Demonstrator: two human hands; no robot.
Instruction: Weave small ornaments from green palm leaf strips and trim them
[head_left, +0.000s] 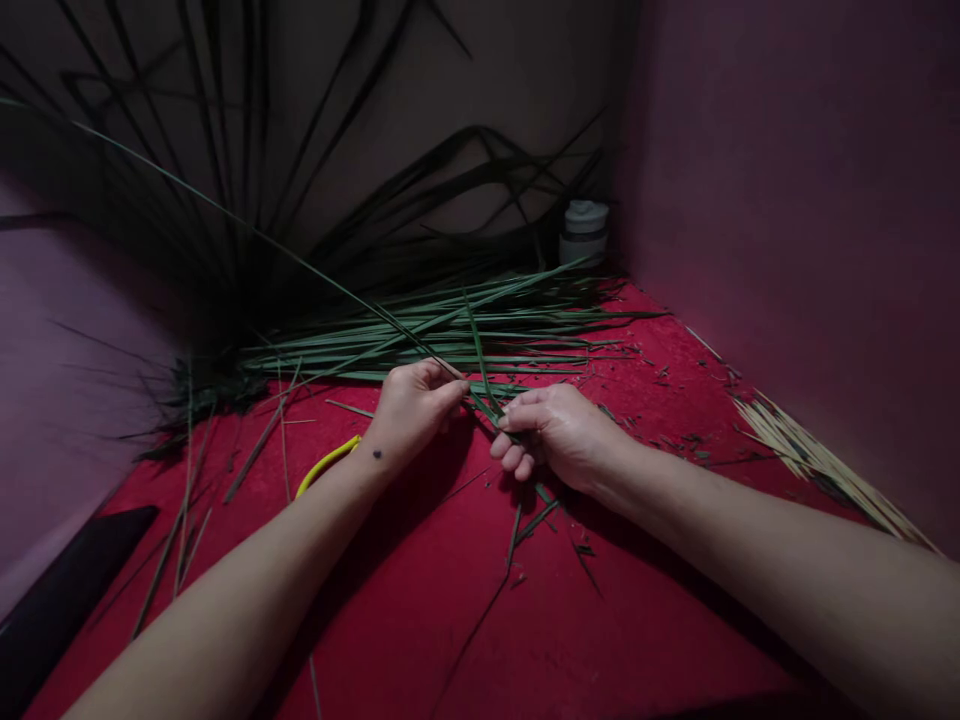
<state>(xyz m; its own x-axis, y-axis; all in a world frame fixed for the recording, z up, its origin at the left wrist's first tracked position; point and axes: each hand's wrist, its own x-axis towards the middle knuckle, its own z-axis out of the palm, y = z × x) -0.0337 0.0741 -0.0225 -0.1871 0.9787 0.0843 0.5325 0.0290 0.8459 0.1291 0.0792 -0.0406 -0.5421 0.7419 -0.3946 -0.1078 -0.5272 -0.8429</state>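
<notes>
My left hand (420, 400) pinches a long thin green leaf strip (300, 258) that runs up to the upper left. Close to its right, my right hand (547, 430) has its thumb and index finger pressed on green leaf strips (478, 345) that cross between the two hands. One of these strips points upward, and short ends hang below my right hand. Behind both hands lies a pile of long green leaves (375, 345) on the red surface (600, 620). A yellow curved handle (326, 464) shows beside my left wrist, the rest of it hidden.
A lidded container (583, 232) stands at the back corner. Pale thin sticks (832, 465) lie along the right wall. A dark object (82, 590) is at the lower left, near loose dry strips (187, 500). Tall dark leaves (247, 120) lean at the back left. Leaf scraps litter the surface.
</notes>
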